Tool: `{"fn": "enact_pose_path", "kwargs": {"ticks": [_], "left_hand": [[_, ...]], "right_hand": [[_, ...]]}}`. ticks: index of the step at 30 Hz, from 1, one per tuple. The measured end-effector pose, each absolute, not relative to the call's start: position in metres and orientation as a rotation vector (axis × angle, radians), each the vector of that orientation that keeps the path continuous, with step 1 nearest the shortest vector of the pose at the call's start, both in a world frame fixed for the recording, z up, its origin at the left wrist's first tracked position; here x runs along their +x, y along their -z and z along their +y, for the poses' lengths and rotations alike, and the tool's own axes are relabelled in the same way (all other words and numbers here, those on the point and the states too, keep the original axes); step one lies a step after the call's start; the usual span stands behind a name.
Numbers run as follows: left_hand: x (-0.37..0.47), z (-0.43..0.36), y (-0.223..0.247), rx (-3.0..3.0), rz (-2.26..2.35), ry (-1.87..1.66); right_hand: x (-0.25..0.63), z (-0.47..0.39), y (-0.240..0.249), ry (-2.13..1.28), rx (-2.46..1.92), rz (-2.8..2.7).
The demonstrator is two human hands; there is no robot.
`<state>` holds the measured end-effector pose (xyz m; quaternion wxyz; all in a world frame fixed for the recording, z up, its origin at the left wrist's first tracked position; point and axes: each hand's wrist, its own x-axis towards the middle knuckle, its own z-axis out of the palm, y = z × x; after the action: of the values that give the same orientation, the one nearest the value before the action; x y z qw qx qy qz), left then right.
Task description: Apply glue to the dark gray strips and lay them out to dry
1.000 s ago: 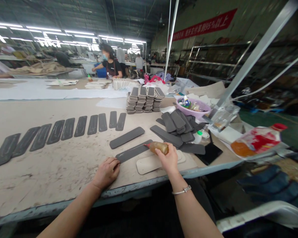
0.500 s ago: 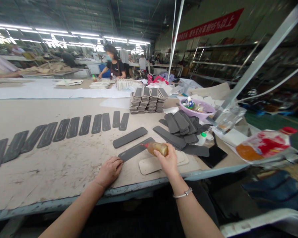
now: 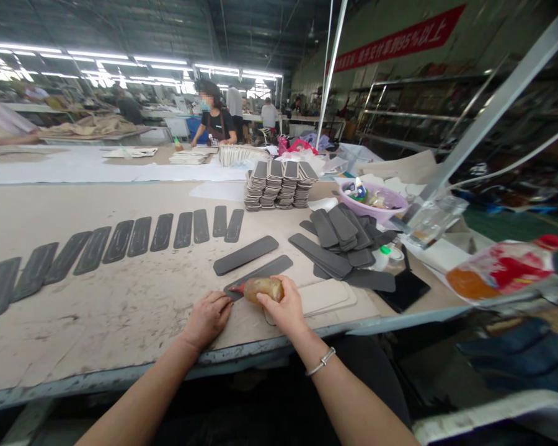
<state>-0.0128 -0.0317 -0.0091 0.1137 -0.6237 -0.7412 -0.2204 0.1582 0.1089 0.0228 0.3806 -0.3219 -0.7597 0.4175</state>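
My right hand is closed round a squeeze bottle of amber liquid, its red nozzle pointing left over the near end of a dark grey strip. At that same end rests my left hand, its fingertips on the strip's edge; whether they pinch it is hard to tell. Just beyond lies a second grey strip. Partly behind my right hand are beige pieces. A row of grey strips with shiny lines runs off to the left.
Loose grey strips are heaped at the right, near a purple basket. Bundled stacks stand farther back. At the right edge lies a container of orange liquid, below a slanted metal post. A person works across the table.
My right hand has moved left with the bottle, bringing the nozzle from the strip's far part to its near end. My left hand has stayed at the strip's end.
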Motion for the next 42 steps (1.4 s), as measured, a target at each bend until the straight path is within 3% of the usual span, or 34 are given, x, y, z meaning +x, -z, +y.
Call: {"fn": "enact_pose_path", "kwargs": {"ticks": [14, 26, 34, 42], "left_hand": [[-0.013, -0.031, 0.009, -1.806, -2.186, 0.598], [-0.014, -0.03, 0.008, -1.819, -2.197, 0.609], [-0.014, -0.032, 0.009, -1.808, -2.205, 0.565], [-0.015, -0.029, 0.007, -1.806, -2.218, 0.602]], "right_hand": [[0.182, 0.116, -0.041, -1.025, -0.842, -2.011], [0.218, 0.182, -0.039, -0.609, -1.151, -1.843], [0.187, 0.135, -0.032, -1.053, -0.827, -1.905], [0.193, 0.158, -0.03, -0.829, -0.973, -1.889]]}}
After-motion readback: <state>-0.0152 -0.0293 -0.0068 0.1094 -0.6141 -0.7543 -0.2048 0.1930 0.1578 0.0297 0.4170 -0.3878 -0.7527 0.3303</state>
